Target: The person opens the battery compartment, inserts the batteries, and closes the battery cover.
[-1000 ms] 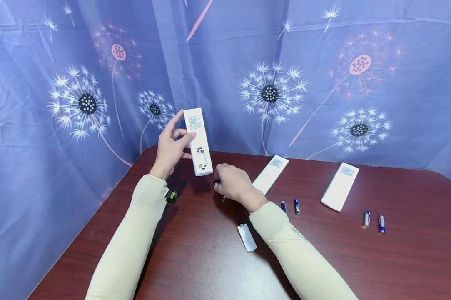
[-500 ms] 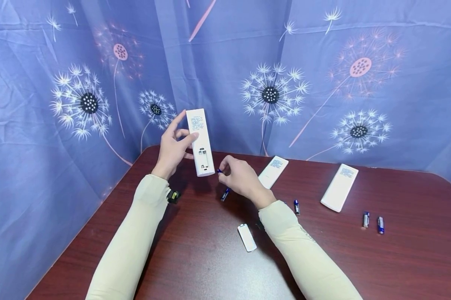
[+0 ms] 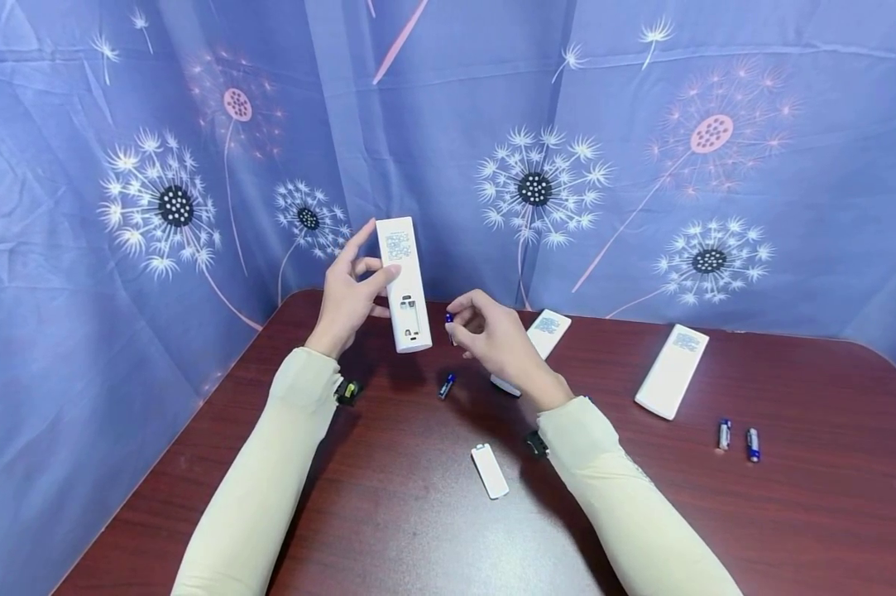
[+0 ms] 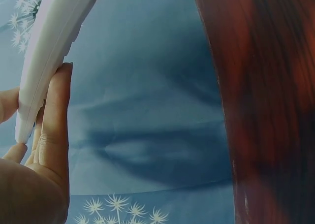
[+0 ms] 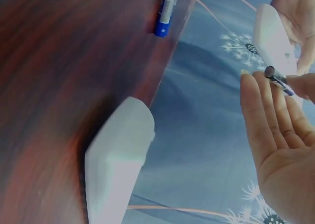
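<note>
Left hand [image 3: 347, 300] grips a white remote [image 3: 410, 283] by its edges, thumb on the labelled back and fingers bent behind the side, holding it near-upright above the table [image 3: 388, 513] with the uncovered battery bay facing the head camera. Right hand [image 3: 498, 333], apart from the left, pinches one battery [image 5: 280, 82] between thumb and fingers, just beside the remote's lower end; a loose battery [image 3: 446, 386] and a white cover [image 3: 489, 472] lie on the tabletop below.
</note>
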`<state>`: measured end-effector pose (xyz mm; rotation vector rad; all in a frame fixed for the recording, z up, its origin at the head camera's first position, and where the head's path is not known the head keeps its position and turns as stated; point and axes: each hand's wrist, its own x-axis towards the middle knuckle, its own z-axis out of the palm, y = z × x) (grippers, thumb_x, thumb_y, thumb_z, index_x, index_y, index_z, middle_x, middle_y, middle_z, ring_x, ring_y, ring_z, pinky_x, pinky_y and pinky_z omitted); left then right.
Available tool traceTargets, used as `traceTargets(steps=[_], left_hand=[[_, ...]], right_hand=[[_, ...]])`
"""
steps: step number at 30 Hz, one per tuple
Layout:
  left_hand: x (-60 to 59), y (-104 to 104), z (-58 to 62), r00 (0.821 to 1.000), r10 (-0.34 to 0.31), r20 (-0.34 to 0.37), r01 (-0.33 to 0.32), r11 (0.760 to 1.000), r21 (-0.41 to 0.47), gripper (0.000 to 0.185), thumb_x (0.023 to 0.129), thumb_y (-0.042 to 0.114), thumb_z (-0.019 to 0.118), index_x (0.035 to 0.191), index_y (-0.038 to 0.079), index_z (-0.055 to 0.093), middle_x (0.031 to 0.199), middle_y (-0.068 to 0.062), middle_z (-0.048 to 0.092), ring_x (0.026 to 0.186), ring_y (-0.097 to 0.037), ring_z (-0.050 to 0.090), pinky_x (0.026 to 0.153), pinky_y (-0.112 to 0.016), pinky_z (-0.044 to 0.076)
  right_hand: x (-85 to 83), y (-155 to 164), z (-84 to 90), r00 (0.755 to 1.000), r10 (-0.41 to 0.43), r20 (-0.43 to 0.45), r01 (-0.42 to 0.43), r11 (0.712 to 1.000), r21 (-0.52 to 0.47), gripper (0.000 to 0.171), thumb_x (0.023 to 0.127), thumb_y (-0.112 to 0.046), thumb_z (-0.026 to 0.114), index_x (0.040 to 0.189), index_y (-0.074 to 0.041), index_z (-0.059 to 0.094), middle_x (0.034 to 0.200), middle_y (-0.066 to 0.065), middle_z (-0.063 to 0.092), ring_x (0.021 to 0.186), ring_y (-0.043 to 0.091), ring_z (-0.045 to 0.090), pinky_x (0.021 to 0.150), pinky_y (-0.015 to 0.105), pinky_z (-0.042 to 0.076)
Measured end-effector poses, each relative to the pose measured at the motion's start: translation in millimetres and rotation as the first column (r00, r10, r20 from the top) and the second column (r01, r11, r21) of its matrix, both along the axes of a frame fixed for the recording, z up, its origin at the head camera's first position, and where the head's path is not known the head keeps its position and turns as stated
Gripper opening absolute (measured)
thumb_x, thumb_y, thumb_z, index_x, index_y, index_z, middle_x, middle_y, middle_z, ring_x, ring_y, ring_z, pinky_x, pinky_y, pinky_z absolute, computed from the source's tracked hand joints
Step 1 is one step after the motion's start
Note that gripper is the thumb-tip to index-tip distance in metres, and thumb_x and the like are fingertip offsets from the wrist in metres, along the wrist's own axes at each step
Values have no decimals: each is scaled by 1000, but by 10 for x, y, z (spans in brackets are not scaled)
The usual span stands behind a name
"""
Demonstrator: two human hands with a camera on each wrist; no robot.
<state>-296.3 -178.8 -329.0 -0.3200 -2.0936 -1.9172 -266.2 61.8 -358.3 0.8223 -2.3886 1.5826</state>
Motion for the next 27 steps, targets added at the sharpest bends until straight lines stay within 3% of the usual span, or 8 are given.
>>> traceTargets(steps=[3,10,13,23,27], left_hand=[[-5,14,0,1000,-8,-3,8,1000,1,76,101,13,75,166,29,40,103,-10,69,69,-20,64,54,-43,64],[-11,48,-2,1000,-14,11,14,1000,9,76,100,13,76,165,31,41,104,-11,70,70,-22,67,55,-45,64],[-4,68,-4,1000,-11,15,11,1000,2,76,100,13,76,165,32,42,105,-11,70,71,-23,67,56,-47,64],[34,134,16,999,-41,33,41,999,9,76,100,12,75,165,32,41,105,-11,70,74,-26,71,55,-43,64],[48,159,22,999,-45,29,45,999,8,76,101,10,75,165,32,41,106,-13,70,77,-35,71,55,-44,64]], right_hand=[[28,38,20,1000,15,-8,-15,998,-56,22,98,3,73,119,2,67,91,12,69,69,21,68,66,57,63],[69,85,70,998,6,-56,-12,994,-109,20,100,1,72,119,1,68,92,12,69,71,27,69,63,38,65],[76,67,77,998,5,-59,-13,991,-136,20,99,1,73,119,1,68,92,13,68,71,22,69,63,38,65],[93,2,96,997,-3,-73,-9,986,-169,19,101,-1,72,119,1,67,93,12,68,73,19,68,69,54,64],[102,-27,113,996,-6,-84,-10,982,-189,19,99,1,73,117,1,67,92,12,68,73,18,67,67,50,64]])
